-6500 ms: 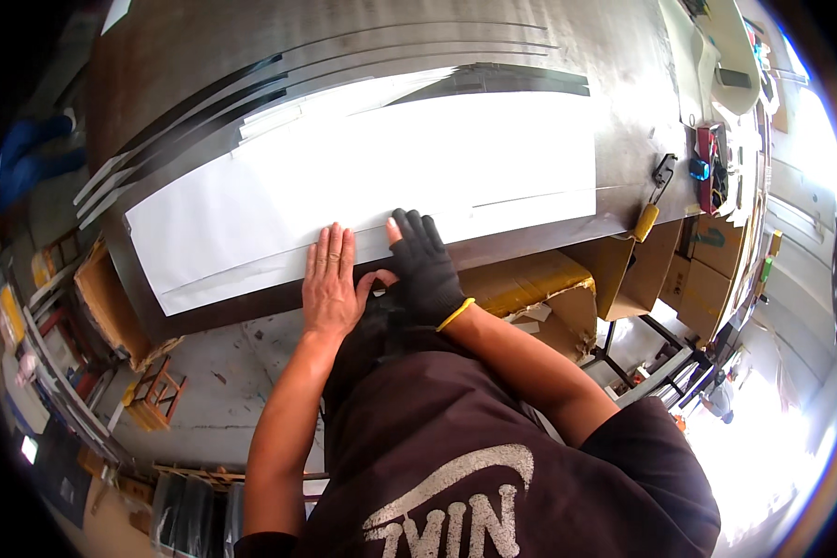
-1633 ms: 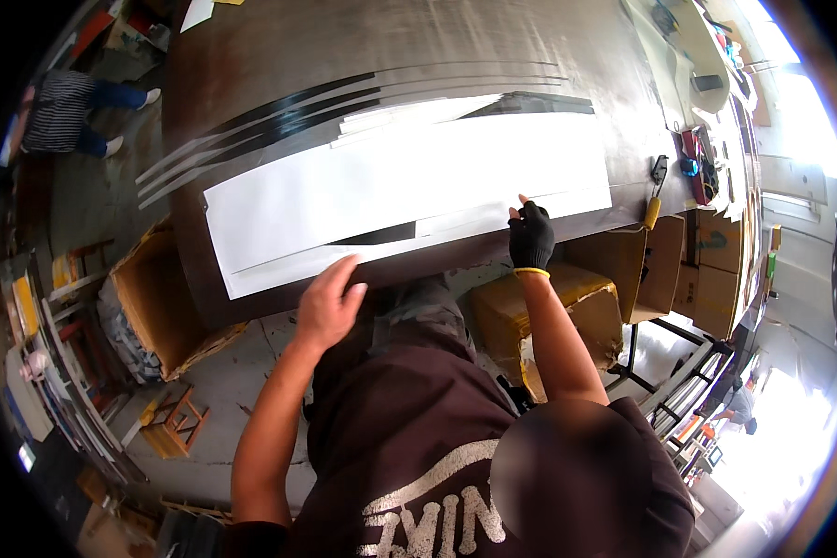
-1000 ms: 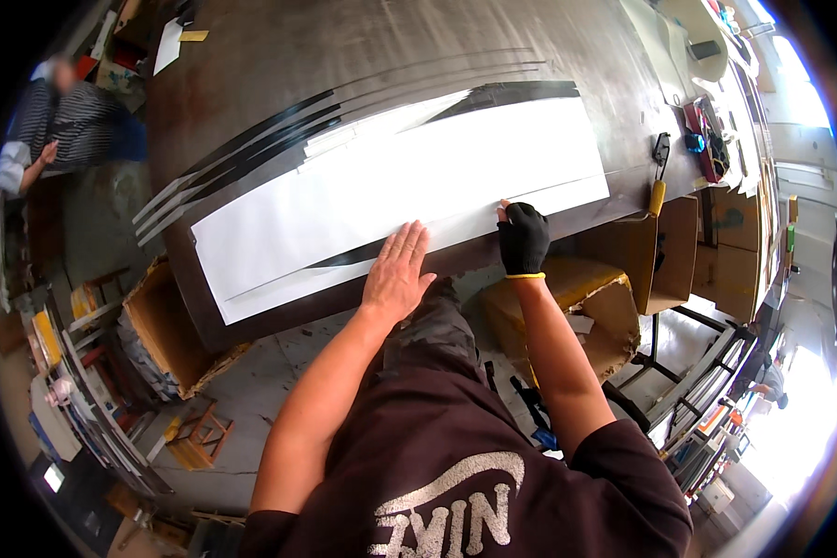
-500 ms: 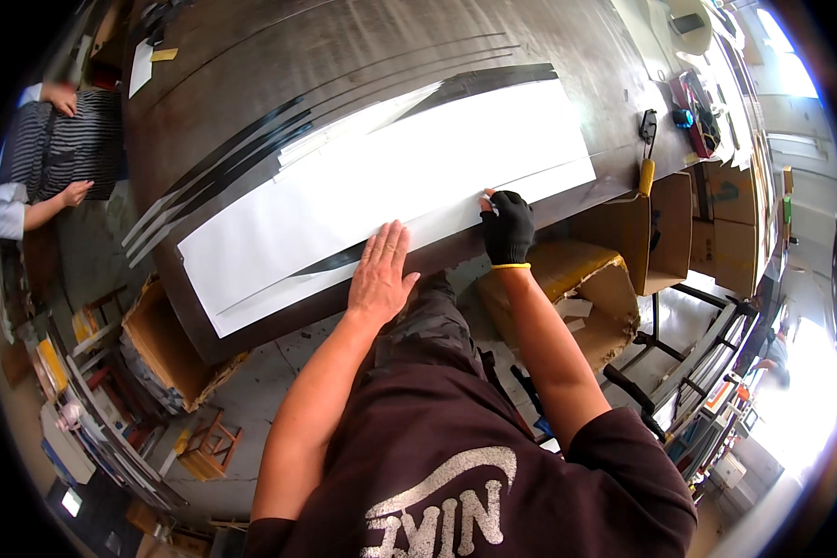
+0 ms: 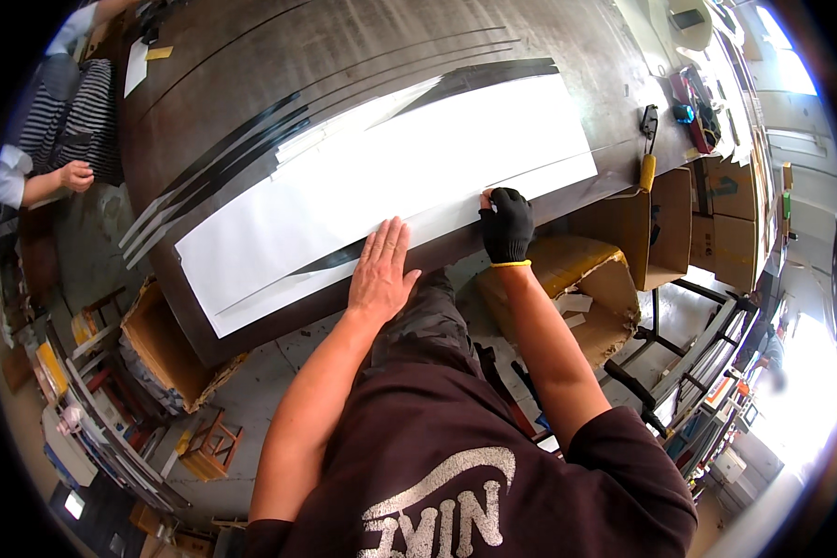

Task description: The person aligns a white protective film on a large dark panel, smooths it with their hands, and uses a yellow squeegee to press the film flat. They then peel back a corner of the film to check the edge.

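White and long, the sheet [image 5: 381, 177] lies on the dark table [image 5: 567, 42], mostly from 11 to 1 o'clock of the view. A narrow white band [image 5: 270, 305] runs along its near edge, a dark sliver [image 5: 335, 258] showing between them towards 9 o'clock. The bare left hand [image 5: 378, 277], just to the 9 o'clock side of centre, lies flat over that near edge: fingers straight and together, thumb apart, gripping nothing. At 2 o'clock the right hand [image 5: 508, 223], in a black glove [image 5: 509, 244], is curled at the same edge, thumb near the fingers; whether it pinches the sheet I cannot tell. Dark strips [image 5: 242, 139] lie at 10 o'clock, a yellow-handled tool [image 5: 648, 172] farther out at 2, a co-worker's hand [image 5: 76, 175] between 9 and 10.
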